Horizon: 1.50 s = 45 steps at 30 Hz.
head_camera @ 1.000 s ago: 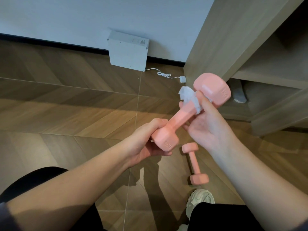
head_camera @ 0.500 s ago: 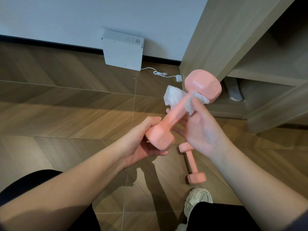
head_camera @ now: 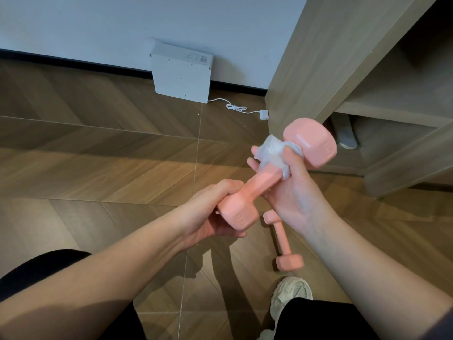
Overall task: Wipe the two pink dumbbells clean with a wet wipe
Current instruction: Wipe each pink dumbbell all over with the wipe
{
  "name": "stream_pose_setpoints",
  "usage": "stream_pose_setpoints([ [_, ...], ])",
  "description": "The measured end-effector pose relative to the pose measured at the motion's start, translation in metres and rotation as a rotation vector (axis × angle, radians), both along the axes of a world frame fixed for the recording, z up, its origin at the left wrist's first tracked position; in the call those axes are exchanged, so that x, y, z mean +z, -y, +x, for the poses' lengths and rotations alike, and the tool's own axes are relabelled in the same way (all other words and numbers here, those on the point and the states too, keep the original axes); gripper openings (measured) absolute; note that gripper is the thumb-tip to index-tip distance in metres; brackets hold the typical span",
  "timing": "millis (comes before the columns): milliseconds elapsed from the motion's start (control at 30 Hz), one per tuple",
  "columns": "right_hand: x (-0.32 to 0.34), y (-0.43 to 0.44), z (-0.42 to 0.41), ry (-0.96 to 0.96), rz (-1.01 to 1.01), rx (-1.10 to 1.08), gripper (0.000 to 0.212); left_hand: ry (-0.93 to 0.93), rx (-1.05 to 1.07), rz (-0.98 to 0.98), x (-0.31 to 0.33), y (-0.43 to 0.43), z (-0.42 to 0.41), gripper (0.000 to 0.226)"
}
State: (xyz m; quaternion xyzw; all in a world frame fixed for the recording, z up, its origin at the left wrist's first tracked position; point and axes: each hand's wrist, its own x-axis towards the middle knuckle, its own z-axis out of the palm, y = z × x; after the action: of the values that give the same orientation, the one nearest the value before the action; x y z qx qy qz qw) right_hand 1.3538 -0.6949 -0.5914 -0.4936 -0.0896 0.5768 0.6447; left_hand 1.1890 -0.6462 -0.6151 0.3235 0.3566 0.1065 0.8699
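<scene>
Right hand [head_camera: 294, 195] grips wipe [head_camera: 272, 150] — round dumbbell [head_camera: 258, 182].

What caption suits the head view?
Left hand grips pink dumbbell by one end; right hand wraps white wet wipe round its handle.

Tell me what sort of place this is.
Probably a room in a home: a wood floor, an open wooden shelf unit with what looks like a shoe underneath, and a white box leaning against the wall, its cable trailing.
</scene>
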Motion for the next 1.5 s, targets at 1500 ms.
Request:
stream_pose_setpoints([
  [1500,0.024,-0.011,0.005,-0.175,-0.13,-0.385,0.04,-0.027,-0.023,0.112,0.01,-0.009,-0.001,0.067],
])
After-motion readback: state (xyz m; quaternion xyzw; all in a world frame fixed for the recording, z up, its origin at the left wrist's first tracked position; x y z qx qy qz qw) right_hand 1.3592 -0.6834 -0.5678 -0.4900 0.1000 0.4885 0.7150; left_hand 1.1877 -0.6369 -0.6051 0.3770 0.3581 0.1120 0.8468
